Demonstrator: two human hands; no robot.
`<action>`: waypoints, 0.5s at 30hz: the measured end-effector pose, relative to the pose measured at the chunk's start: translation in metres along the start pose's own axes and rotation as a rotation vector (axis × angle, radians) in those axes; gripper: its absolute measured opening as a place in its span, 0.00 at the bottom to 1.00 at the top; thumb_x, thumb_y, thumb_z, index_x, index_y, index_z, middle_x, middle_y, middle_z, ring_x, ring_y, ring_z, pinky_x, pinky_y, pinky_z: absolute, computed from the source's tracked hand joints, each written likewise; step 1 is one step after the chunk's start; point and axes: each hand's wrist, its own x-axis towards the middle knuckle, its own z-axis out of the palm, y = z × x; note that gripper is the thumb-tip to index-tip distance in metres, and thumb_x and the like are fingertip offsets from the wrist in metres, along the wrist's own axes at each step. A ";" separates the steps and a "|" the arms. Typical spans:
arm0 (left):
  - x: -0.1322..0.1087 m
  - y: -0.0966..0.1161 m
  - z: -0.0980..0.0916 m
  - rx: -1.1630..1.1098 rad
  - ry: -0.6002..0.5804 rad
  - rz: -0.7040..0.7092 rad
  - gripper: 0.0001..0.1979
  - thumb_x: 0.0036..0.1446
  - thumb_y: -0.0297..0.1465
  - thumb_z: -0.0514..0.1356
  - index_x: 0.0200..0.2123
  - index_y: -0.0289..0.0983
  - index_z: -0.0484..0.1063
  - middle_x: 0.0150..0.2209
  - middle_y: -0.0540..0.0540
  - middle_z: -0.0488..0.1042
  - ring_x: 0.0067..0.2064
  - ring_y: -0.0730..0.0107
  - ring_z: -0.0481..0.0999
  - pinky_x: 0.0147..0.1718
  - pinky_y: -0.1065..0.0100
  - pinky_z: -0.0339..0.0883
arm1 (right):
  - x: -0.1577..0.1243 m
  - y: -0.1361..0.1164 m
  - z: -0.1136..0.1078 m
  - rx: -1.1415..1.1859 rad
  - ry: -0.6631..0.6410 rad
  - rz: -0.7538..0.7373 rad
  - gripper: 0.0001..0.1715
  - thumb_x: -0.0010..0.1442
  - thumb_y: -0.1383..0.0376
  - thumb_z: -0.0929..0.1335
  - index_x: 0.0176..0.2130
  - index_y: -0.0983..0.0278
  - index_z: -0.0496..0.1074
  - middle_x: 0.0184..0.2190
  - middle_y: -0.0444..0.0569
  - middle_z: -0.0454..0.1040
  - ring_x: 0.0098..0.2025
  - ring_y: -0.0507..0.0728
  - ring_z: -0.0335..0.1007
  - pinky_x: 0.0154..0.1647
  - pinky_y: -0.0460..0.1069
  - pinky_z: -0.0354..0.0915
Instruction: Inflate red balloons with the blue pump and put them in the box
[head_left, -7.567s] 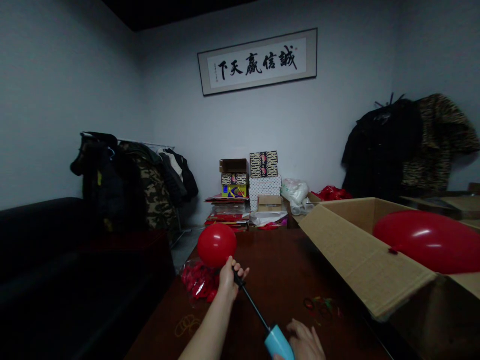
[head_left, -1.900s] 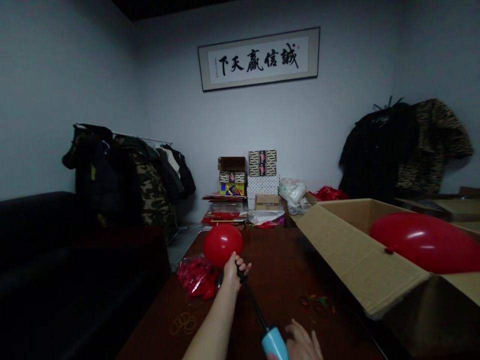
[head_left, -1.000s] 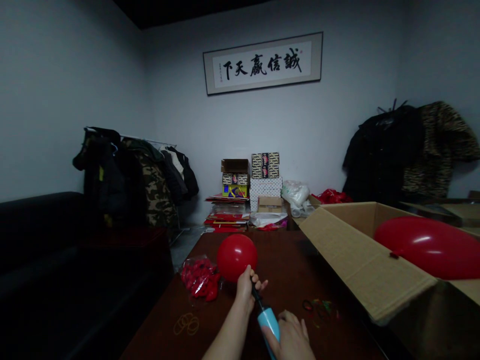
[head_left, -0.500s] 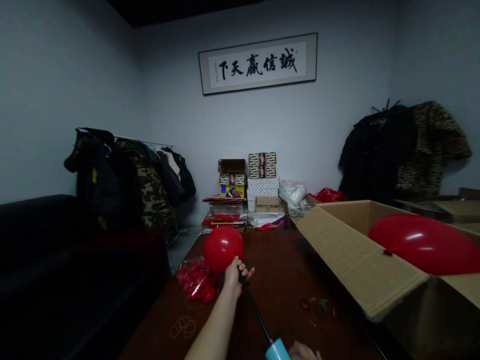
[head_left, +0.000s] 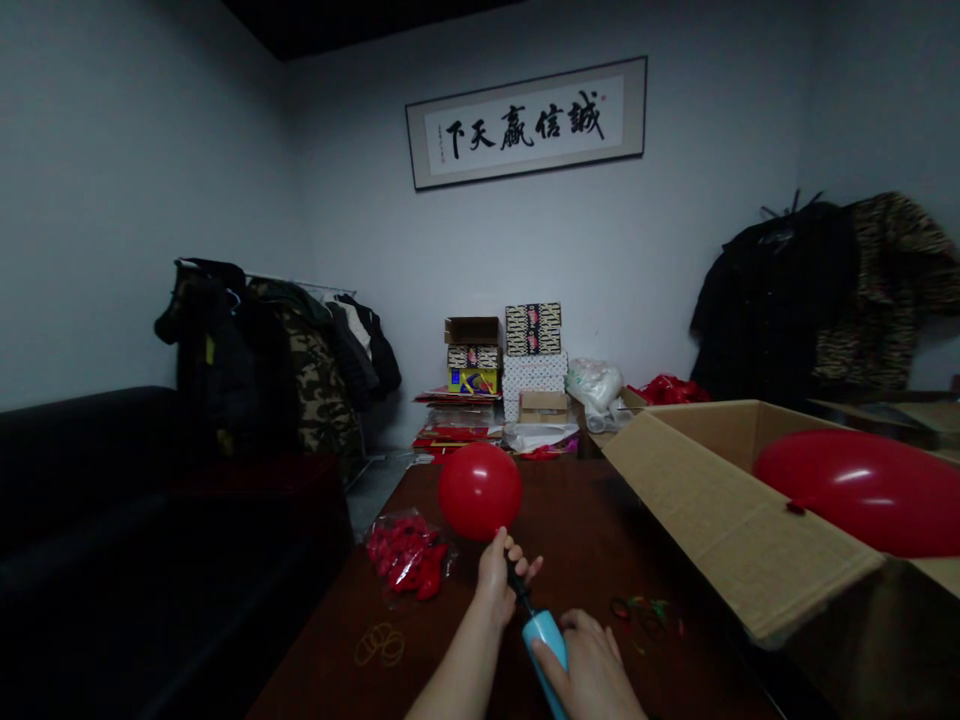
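While pumping beside the cardboard box (head_left: 720, 520), over the tabletop (head_left: 600, 530): holds the red balloon (head_left: 480, 490) on the pump (head_left: 545, 637), pinching its neck in left hand (head_left: 496, 578) grip; has driven the barrel forward since half a second ago, wrapping it in right hand (head_left: 592, 672) grip; hides most of the rod and the barrel's end

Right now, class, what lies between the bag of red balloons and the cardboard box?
In the head view: the inflated balloon on the blue pump, held by the left hand and right hand, plus coloured rubber bands on the table.
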 end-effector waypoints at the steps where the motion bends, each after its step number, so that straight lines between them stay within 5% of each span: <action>1: 0.000 -0.002 0.001 0.008 -0.005 -0.004 0.16 0.57 0.37 0.55 0.22 0.39 0.54 0.15 0.58 0.56 0.14 0.81 0.54 0.38 0.57 0.71 | 0.005 -0.004 -0.004 0.020 -0.003 0.000 0.31 0.59 0.51 0.54 0.42 0.68 0.73 0.46 0.59 0.71 0.52 0.66 0.64 0.58 0.65 0.50; 15: 0.012 -0.004 0.002 0.067 -0.008 0.030 0.15 0.58 0.37 0.53 0.22 0.38 0.55 0.14 0.58 0.57 0.14 0.81 0.55 0.37 0.58 0.71 | 0.003 0.000 0.001 0.021 -0.075 0.051 0.32 0.59 0.48 0.54 0.42 0.68 0.71 0.43 0.61 0.71 0.51 0.68 0.64 0.57 0.66 0.50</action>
